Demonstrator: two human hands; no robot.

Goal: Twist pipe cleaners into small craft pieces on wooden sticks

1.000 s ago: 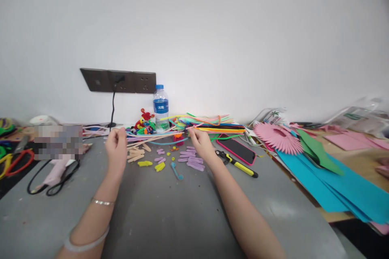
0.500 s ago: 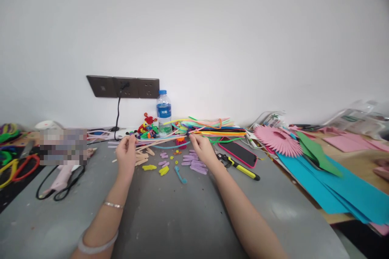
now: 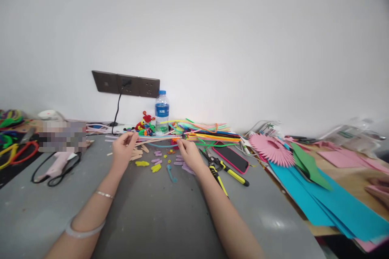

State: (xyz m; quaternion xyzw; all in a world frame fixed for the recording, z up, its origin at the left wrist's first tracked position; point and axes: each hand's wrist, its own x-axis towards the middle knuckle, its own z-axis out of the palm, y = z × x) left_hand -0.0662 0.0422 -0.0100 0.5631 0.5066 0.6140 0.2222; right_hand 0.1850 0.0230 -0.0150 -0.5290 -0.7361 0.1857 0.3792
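My left hand (image 3: 123,149) is closed in a pinch over the back of the grey table. My right hand (image 3: 191,154) also pinches, a forearm's width or so to the right. Between them stretches a pale peach pipe cleaner (image 3: 158,141), roughly level, an end at each hand's fingertips. Below it lie cut peach pieces (image 3: 135,153), yellow pieces (image 3: 142,163), a curled blue piece (image 3: 171,173) and purple pieces (image 3: 187,167), partly hidden by my right hand. Behind my right hand is a bundle of coloured pipe cleaners (image 3: 212,135).
Yellow-and-black pliers (image 3: 232,173) and a phone (image 3: 231,158) lie right of my right forearm. A water bottle (image 3: 162,111) stands by the wall. A pink glue gun (image 3: 57,166) with its cord is left; blue card (image 3: 331,198) and another person's hand (image 3: 379,188) are right.
Both hands have shifted a little left in view and slightly closer together, still holding the peach pipe cleaner. The view has turned slightly, showing more of the pliers.
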